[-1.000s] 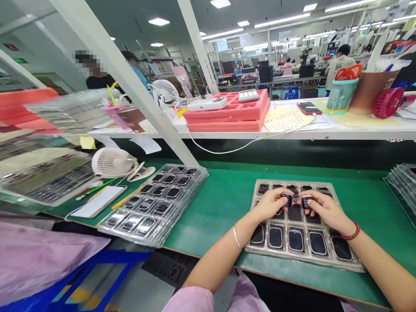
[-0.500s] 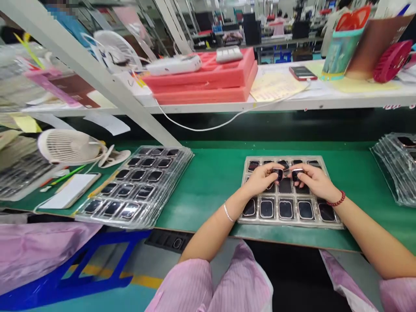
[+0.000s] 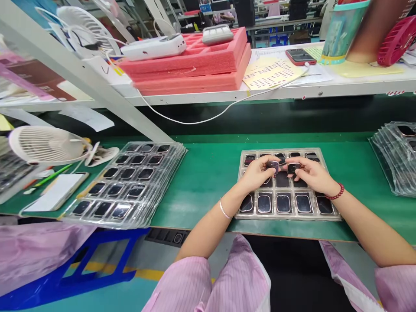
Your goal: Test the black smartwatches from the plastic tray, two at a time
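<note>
Green bench is rising in view. Our left hand and right hand are still finger-pinching watches; handling is continuing.

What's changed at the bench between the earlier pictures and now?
The view has tipped down, so the shelf sits higher in the picture. Nothing on the green bench has visibly moved. Nothing was taken up or let go: the left hand still pinches one dark-faced piece, the right hand a second piece, over the tray.
</note>
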Demonstrator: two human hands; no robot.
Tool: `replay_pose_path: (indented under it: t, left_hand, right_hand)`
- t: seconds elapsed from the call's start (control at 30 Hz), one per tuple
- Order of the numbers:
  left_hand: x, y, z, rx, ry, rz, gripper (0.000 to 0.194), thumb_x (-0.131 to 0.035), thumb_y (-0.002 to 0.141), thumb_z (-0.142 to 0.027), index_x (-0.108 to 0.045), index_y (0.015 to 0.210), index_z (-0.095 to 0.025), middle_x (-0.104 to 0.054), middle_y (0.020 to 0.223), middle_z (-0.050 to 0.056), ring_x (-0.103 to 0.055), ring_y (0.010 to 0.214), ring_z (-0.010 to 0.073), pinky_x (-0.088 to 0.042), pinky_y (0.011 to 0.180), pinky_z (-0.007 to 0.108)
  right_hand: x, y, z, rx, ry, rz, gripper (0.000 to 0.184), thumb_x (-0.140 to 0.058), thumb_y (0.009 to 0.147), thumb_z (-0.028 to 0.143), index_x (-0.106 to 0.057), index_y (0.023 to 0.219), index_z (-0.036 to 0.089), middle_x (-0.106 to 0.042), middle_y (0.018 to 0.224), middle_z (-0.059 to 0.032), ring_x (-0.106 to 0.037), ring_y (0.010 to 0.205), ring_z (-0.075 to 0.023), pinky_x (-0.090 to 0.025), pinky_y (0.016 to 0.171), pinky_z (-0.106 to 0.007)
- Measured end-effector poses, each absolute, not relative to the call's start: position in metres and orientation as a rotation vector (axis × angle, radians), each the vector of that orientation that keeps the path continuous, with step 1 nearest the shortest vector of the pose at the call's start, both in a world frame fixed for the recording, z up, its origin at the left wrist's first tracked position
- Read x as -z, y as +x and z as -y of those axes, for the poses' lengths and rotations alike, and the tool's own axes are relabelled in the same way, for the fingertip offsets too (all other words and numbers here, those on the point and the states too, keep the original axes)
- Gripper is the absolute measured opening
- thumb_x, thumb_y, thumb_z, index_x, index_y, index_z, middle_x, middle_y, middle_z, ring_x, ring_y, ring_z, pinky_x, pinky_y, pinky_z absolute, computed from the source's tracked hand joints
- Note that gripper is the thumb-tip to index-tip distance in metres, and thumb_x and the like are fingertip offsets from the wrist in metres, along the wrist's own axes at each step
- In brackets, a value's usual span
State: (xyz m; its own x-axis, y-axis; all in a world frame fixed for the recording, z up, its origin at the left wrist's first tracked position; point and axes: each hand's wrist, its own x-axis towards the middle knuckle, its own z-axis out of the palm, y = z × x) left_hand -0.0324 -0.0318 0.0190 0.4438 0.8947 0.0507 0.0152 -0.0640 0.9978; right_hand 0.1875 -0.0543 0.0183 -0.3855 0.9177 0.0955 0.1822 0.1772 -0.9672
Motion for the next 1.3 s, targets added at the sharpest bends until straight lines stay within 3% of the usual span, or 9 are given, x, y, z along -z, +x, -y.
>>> replay_pose_path:
  t: [0.17,0.3,0.47,0.63,0.8,0.97,1.17,1.3]
  left_hand:
    - [-0.0204,-0.0337,0.0330,-0.904,1.534,-0.861,0.046,-0.063,0.072,-0.011,-0.059,0.118,-0.016,-0.067,0.112,0.009,-0.066,0.096,0.0190,-0.051,0.079,0.027]
    - [-0.0198,-0.0341,0.0328,-0.881,1.472,-0.847,0.044,-0.062,0.075,-0.014,-0.059,0.118,-0.015,-0.070,0.101,0.008,-0.067,0.084,0.0171,-0.051,0.071,0.026]
    - [-0.0190,-0.0342,0.0324,-0.900,1.498,-0.850,0.054,-0.065,0.073,-0.012,-0.056,0.125,-0.017,-0.068,0.110,0.009,-0.066,0.097,0.0198,-0.051,0.078,0.027]
    - [-0.0159,-0.0337,0.0311,-0.898,1.446,-0.847,0.042,-0.062,0.075,-0.015,-0.058,0.117,-0.015,-0.069,0.095,0.007,-0.066,0.081,0.0168,-0.052,0.071,0.027]
    - [-0.0166,-0.0340,0.0311,-0.911,1.518,-0.845,0.048,-0.062,0.070,-0.008,-0.058,0.117,-0.016,-0.068,0.108,0.009,-0.065,0.099,0.0198,-0.051,0.082,0.029]
    - [-0.0185,-0.0341,0.0318,-0.869,1.448,-0.851,0.041,-0.062,0.075,-0.013,-0.059,0.116,-0.015,-0.070,0.096,0.008,-0.067,0.083,0.0173,-0.051,0.072,0.027]
    - [-0.0215,-0.0343,0.0333,-0.854,1.461,-0.857,0.048,-0.065,0.071,-0.012,-0.058,0.119,-0.016,-0.070,0.103,0.009,-0.067,0.092,0.0191,-0.052,0.077,0.027]
    - [-0.0209,-0.0338,0.0333,-0.823,1.405,-0.865,0.038,-0.063,0.076,-0.019,-0.059,0.114,-0.013,-0.070,0.092,0.009,-0.066,0.076,0.0157,-0.051,0.066,0.026]
  right_hand:
    - [-0.0188,0.1878,0.0548,-1.255,-1.062,1.709,0.041,-0.056,0.084,0.019,-0.058,0.124,0.020,-0.067,0.118,-0.0110,-0.072,0.088,-0.0219,-0.062,0.066,-0.032]
    - [-0.0190,0.1879,0.0551,-1.272,-1.067,1.718,0.039,-0.055,0.085,0.021,-0.059,0.124,0.020,-0.067,0.119,-0.0116,-0.072,0.087,-0.0221,-0.062,0.067,-0.034]
    - [-0.0193,0.1879,0.0549,-1.245,-1.050,1.727,0.044,-0.059,0.082,0.019,-0.057,0.126,0.021,-0.065,0.123,-0.0117,-0.072,0.092,-0.0230,-0.062,0.072,-0.035]
    - [-0.0181,0.1877,0.0546,-1.273,-1.057,1.711,0.038,-0.054,0.085,0.019,-0.057,0.124,0.020,-0.068,0.117,-0.0117,-0.073,0.087,-0.0214,-0.061,0.062,-0.030]
    - [-0.0205,0.1868,0.0546,-1.249,-1.058,1.719,0.045,-0.056,0.080,0.016,-0.055,0.125,0.020,-0.065,0.122,-0.0121,-0.072,0.091,-0.0222,-0.061,0.065,-0.030]
    - [-0.0205,0.1866,0.0547,-1.267,-1.070,1.699,0.038,-0.054,0.083,0.018,-0.057,0.121,0.019,-0.069,0.113,-0.0117,-0.073,0.083,-0.0215,-0.061,0.061,-0.031]
    - [-0.0197,0.1870,0.0544,-1.305,-1.045,1.694,0.047,-0.056,0.079,0.015,-0.054,0.125,0.020,-0.065,0.124,-0.0124,-0.072,0.094,-0.0238,-0.061,0.067,-0.031]
    - [-0.0195,0.1873,0.0540,-1.307,-1.072,1.687,0.041,-0.053,0.081,0.018,-0.056,0.123,0.019,-0.068,0.115,-0.0118,-0.073,0.085,-0.0214,-0.060,0.064,-0.031]
